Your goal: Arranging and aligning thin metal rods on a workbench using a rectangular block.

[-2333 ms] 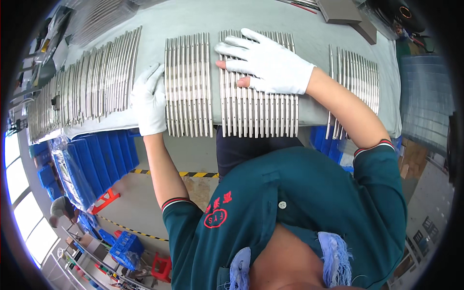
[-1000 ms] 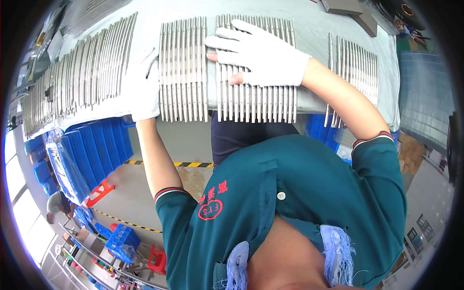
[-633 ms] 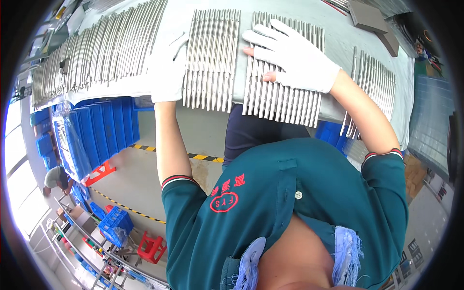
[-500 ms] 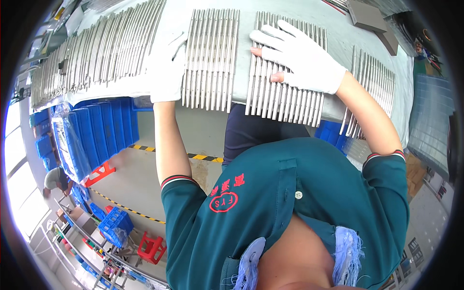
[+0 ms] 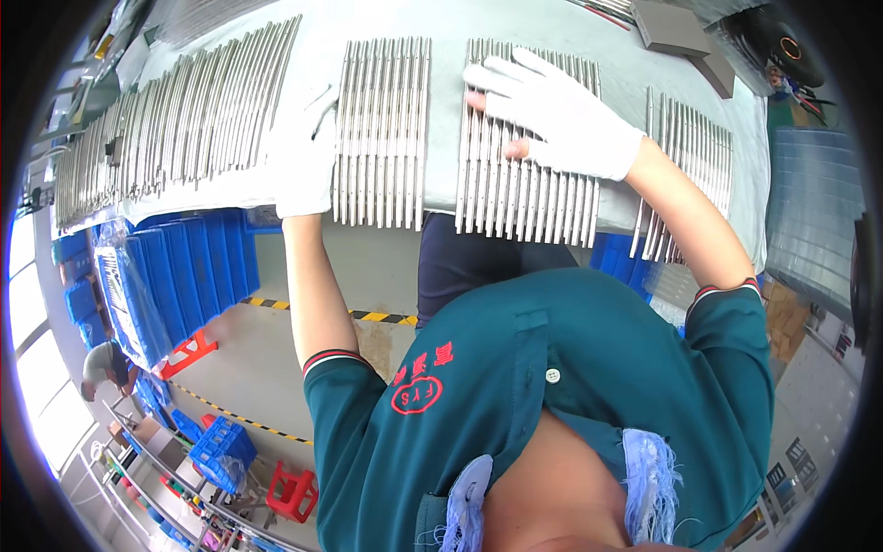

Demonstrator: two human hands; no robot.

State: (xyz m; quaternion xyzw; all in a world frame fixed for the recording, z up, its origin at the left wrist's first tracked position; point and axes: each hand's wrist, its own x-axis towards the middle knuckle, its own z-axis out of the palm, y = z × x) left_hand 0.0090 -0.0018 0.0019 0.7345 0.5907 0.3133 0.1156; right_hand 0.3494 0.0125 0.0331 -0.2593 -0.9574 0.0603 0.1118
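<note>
My right hand [image 5: 556, 115], in a white glove with bare thumb and fingertip showing, lies with spread fingers across a row of slim metal rods [image 5: 529, 198]. Beside the left edge of another row of metal rods [image 5: 382, 138], my gloved left hand [image 5: 305, 170] rests flat on the pale cloth, thumb apart. Its far fingers blend into the white cloth. Both rows lie side by side, the rods' near ends jutting past the table edge.
A long bank of rods [image 5: 184, 115] covers the table's left, and a smaller group [image 5: 697, 156] lies right. Grey blocks [image 5: 671, 29] sit at the far right. Blue bins [image 5: 189, 262] stand below the left edge. Another person [image 5: 108, 366] is far left.
The view has shifted slightly, so table and rods appear a little further left and lower. Both hands keep nearly the same places against the rods.
</note>
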